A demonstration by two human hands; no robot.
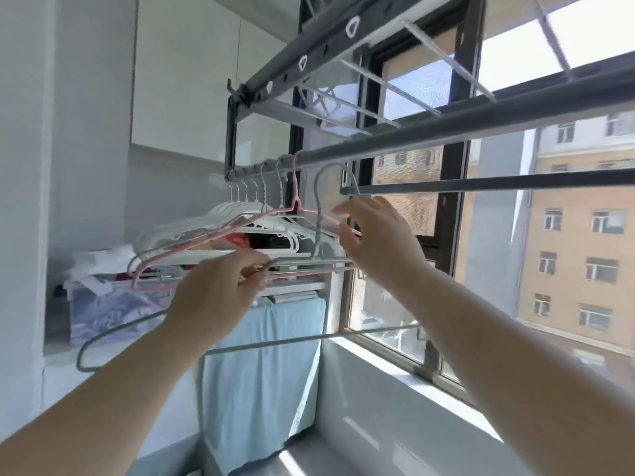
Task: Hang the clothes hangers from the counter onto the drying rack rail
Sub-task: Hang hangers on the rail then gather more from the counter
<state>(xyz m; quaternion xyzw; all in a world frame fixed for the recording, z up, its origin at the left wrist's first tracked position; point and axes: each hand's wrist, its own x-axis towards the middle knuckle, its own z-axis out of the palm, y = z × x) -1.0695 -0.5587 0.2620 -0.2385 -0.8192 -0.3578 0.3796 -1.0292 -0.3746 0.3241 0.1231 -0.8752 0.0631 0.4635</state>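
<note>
The grey drying rack rail (446, 132) runs from upper right down to the left. Several white hangers (240, 207) and a pink hanger (206, 242) hang at its left end. I hold a grey-blue hanger (275, 341) up in front of them. Its hook sits just under the rail, right of the pink hanger's hook; whether it rests on the rail I cannot tell. My left hand (220, 290) pinches its left shoulder wire between thumb and forefinger. My right hand (374, 242) holds its right shoulder beside the twisted neck.
A second thin rack bar (498, 183) crosses just behind my right hand. Beyond the hangers stands a shelf (295, 286) with a light blue cloth (261, 372) hanging below it. A window (515, 252) fills the right side, above a white sill (395, 389).
</note>
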